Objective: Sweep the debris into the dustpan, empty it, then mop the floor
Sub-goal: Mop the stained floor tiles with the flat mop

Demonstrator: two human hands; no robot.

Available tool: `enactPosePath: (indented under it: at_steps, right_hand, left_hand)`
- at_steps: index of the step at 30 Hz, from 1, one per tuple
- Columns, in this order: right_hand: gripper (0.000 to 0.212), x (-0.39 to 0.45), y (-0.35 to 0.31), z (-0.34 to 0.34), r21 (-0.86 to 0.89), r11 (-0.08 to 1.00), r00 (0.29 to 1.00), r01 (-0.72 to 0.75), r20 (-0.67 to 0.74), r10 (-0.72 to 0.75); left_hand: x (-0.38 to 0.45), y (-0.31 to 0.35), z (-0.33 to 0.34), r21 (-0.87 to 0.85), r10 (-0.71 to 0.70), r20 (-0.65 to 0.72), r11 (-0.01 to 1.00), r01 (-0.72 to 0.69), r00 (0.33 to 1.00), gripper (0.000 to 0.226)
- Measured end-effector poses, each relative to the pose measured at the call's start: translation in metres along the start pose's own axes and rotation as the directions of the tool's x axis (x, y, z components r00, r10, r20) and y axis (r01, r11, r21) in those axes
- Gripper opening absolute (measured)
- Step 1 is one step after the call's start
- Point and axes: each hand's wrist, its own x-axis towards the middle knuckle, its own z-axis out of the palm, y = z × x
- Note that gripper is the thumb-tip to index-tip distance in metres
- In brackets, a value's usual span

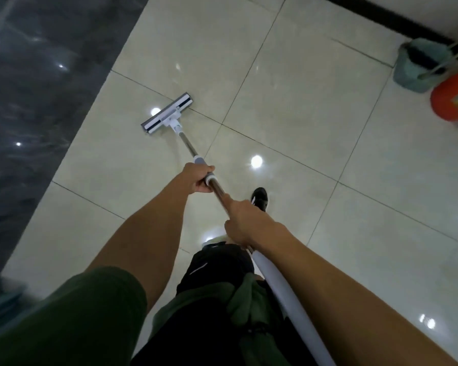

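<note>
A flat mop with a white and grey head [166, 113] lies on the cream tiled floor [288, 114] ahead of me, close to the dark wall. Its metal pole [187, 145] runs back toward my body. My left hand [199, 178] grips the pole at the grey collar. My right hand [245, 223] grips the pole further back, just above its white upper section [280, 286]. A teal dustpan [418, 66] with a dark brush and a long handle stands at the far right by the wall.
A dark glossy marble wall [32, 101] runs along the left. A red bucket [452, 97] sits next to the dustpan at the right edge. A black skirting strip [381, 15] lines the far wall. My black shoe [259, 198] is on the tiles.
</note>
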Motion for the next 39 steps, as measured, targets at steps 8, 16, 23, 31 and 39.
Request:
enactPosePath:
  at_steps: [8, 16, 23, 31, 39]
  right_hand:
    - [0.065, 0.001, 0.057, -0.071, -0.181, 0.983, 0.999, 0.031, -0.005, -0.033]
    - [0.084, -0.009, 0.106, -0.13, -0.323, 0.941, 0.993, 0.098, 0.092, -0.072]
    - [0.079, -0.018, 0.183, -0.194, -0.375, 0.91, 0.981, 0.174, 0.143, -0.128]
    - [0.073, -0.019, 0.294, -0.266, -0.43, 0.843, 0.939, 0.323, 0.258, -0.227]
    - [0.07, 0.012, 0.34, -0.345, -0.558, 0.728, 0.91, 0.398, 0.342, -0.235]
  left_hand:
    - [-0.011, 0.042, 0.069, -0.166, -0.041, -0.007, 0.985, 0.039, 0.999, 0.014]
    - [-0.021, 0.063, 0.126, -0.259, -0.081, -0.018, 0.963, 0.073, 0.997, 0.016]
    - [-0.027, 0.078, 0.209, -0.289, -0.074, -0.046, 0.956, 0.058, 0.996, 0.017]
    - [-0.025, 0.084, 0.327, -0.443, -0.119, -0.124, 0.895, 0.052, 0.985, 0.03]
    - [-0.01, 0.131, 0.395, -0.59, -0.17, -0.173, 0.807, 0.036, 0.97, 0.024]
